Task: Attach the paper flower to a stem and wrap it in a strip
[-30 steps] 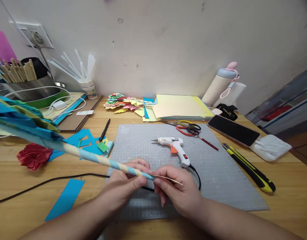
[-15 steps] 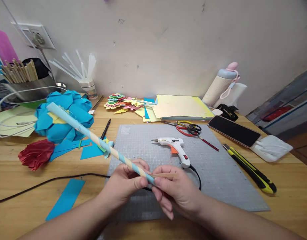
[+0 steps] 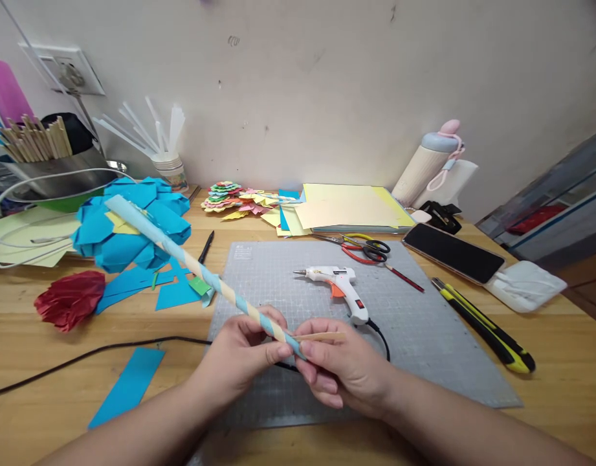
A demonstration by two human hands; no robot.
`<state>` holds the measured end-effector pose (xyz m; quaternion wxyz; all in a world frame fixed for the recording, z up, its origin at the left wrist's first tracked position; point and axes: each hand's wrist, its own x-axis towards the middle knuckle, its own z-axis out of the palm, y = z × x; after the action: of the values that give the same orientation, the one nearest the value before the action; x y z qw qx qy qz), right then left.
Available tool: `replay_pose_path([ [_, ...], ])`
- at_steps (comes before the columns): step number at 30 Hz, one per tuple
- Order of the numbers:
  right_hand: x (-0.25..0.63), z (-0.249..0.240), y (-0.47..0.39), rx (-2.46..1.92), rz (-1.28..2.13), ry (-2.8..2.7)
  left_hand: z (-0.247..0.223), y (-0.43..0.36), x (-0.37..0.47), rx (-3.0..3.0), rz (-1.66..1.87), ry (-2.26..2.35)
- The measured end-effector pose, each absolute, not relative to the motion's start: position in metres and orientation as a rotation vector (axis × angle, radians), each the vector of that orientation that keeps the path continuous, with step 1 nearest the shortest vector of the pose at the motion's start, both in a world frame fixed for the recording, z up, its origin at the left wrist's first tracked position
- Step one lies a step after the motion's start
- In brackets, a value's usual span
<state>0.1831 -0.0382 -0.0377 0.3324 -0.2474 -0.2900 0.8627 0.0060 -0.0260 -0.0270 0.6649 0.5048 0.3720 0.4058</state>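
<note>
Closely, both hands pinched the lower end of a striped paper stem

The left hand (image 3: 239, 353) was curled nearly shut, its thumb laid along the near side of the striped stem (image 3: 220, 289) with bent fingers behind it. The right hand (image 3: 343, 362) gripped just beside it, thumb and forefinger pressed together at the stem's tip, the lower fingers loosely curled beneath. A tan strip (image 3: 321, 336) ran from the stem across the top of the right hand's fingers; whether they pressed on it too, I could not tell.

Both hands were above the near part of the gray cutting mat (image 3: 424, 362), whose front edge lay just beyond the forearms' inner sides. The glue gun (image 3: 343, 288) lay on the mat past the right hand, its nozzle pointing left. A yellow and black cutter (image 3: 485, 327) lay well to the right, partly over the mat's right edge. On the left, a black cable (image 3: 132, 341) crossed the wooden table (image 3: 59, 356) between a blue paper rectangle (image 3: 127, 387) and a crumpled red paper piece (image 3: 69, 301).

The stem slanted up and leftward from the fingers, wound in pale blue and cream bands, narrow at the tip and broader at the far end. That end overlapped a large blue paper flower (image 3: 156, 220) at its yellow part; the flower's folded petals spread around it, above the table's left side
</note>
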Motion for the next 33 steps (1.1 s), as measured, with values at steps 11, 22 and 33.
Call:
replay_pose_path([
  [11,0.2,-0.031,-0.028,-0.591,2.169,-0.67,-0.033,-0.023,0.001,1.078,0.896,1.012],
  [22,0.204,-0.036,-0.024,-0.647,2.142,-0.623,-0.036,-0.022,0.0,0.997,0.88,0.983],
  [33,0.204,-0.037,-0.022,-0.686,2.107,-0.587,-0.029,-0.025,0.004,0.846,0.872,0.922],
])
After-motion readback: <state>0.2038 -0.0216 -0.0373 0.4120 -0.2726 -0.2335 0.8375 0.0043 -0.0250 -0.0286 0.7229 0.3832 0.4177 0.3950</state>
